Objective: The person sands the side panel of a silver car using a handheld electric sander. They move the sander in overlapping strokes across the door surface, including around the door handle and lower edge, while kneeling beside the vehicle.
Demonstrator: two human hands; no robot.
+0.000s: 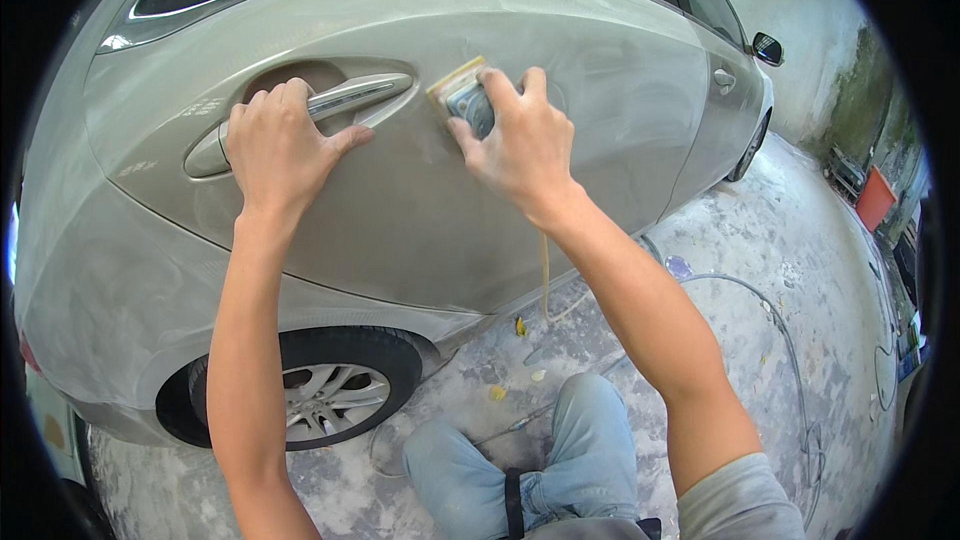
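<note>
The rear door (420,220) of a beige-silver car fills the space before me, its paint dull and dusty. My left hand (278,145) is closed round the door handle (360,92), thumb resting on the panel below it. To the right of the handle, my right hand (520,140) grips a small sander (472,108) with a yellowish edge, held against the door skin. Its underside is hidden. A thin pale cord or hose (546,275) hangs below the right wrist.
Below the door is the rear wheel (335,390). A grey hose (785,330) curves across the dusty, stained floor (700,360) on the right. Farther off, a red bin (876,198) stands by the mossy wall (810,40). A side mirror (767,48) juts out at the car's front.
</note>
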